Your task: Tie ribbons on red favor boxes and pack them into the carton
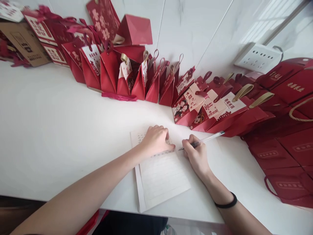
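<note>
A lined notebook [163, 179] lies open on the white table, with rows of handwriting across its upper part. My left hand [157, 140] rests on that written part, fingers bent and thumb spread away from them, holding nothing; it covers some of the writing. In my right hand [196, 151] is a pen [212, 136] with a clear barrel and dark grip, pinched between thumb and fingers. The pen's tip points left, close to the notebook's right edge. Whether the tip touches the paper, I cannot tell. A black band circles my right wrist.
Small red gift boxes [109, 70] with ribbon loops line the wall behind the notebook. Larger red gift bags [281, 153] stack up on the right. A white power strip [259, 58] is by the wall, and a brown cardboard box [26, 42] stands at the far left.
</note>
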`<move>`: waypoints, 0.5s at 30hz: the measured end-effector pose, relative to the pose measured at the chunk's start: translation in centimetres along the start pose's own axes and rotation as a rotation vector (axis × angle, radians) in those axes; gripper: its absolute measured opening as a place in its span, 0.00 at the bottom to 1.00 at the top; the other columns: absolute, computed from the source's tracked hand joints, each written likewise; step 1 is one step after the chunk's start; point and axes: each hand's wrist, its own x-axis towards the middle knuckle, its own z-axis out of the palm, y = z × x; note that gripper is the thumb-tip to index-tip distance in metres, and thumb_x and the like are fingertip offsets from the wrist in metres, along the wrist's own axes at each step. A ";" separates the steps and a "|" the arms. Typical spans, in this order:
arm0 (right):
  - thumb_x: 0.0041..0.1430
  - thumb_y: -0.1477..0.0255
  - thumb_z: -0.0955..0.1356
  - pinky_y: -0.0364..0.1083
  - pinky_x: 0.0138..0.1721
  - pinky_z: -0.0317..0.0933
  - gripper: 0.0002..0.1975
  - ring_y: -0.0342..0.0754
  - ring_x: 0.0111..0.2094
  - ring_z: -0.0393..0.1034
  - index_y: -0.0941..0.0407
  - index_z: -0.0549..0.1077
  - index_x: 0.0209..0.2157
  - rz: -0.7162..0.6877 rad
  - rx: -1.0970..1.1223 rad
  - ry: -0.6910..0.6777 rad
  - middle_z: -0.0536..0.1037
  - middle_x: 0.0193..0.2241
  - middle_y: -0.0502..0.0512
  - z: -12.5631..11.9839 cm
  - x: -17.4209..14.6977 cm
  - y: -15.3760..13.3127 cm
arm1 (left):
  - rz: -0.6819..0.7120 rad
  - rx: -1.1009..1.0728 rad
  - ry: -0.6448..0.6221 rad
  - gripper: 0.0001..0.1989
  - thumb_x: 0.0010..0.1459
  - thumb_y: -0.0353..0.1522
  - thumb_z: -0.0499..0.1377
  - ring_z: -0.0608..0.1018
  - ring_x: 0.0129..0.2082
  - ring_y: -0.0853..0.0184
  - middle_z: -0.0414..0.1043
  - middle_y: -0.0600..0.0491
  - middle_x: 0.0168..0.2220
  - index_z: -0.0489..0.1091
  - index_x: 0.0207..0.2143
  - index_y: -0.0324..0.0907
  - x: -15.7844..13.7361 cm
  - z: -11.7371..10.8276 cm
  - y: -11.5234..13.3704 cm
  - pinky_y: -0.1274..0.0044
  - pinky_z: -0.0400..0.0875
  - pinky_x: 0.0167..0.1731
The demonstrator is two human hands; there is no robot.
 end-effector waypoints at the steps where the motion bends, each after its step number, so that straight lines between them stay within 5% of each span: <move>1: 0.48 0.67 0.66 0.37 0.15 0.41 0.17 0.36 0.13 0.45 0.54 0.52 0.19 0.039 0.084 -0.025 0.54 0.11 0.41 -0.1 0.1 0.3 | -0.002 -0.004 0.012 0.15 0.42 0.43 0.62 0.71 0.35 0.62 0.70 0.53 0.30 0.66 0.26 0.41 -0.1 0.1 0.0 0.69 0.63 0.39; 6: 0.52 0.54 0.66 0.37 0.13 0.38 0.22 0.36 0.12 0.41 0.54 0.54 0.21 0.105 0.142 -0.131 0.52 0.11 0.40 -0.6 1.1 1.2 | -0.022 -0.085 0.096 0.09 0.42 0.37 0.62 0.73 0.33 0.60 0.72 0.53 0.27 0.66 0.22 0.42 -0.5 0.7 -0.5 0.67 0.67 0.39; 11: 0.54 0.55 0.64 0.41 0.21 0.60 0.17 0.45 0.21 0.64 0.56 0.69 0.26 -0.320 -0.265 -0.131 0.70 0.21 0.52 -1.4 2.4 1.7 | 0.075 -0.314 0.413 0.04 0.47 0.29 0.55 0.75 0.30 0.63 0.71 0.53 0.28 0.65 0.24 0.47 -0.1 0.4 -2.3 0.70 0.73 0.32; 15: 0.54 0.59 0.63 0.42 0.32 0.68 0.15 0.50 0.34 0.72 0.54 0.74 0.33 -0.443 -0.374 -0.093 0.76 0.34 0.57 -2.5 3.4 3.3 | 0.076 -0.255 0.732 0.10 0.50 0.28 0.51 0.74 0.41 0.59 0.67 0.50 0.38 0.61 0.36 0.50 0.6 -1.2 -4.9 0.65 0.73 0.41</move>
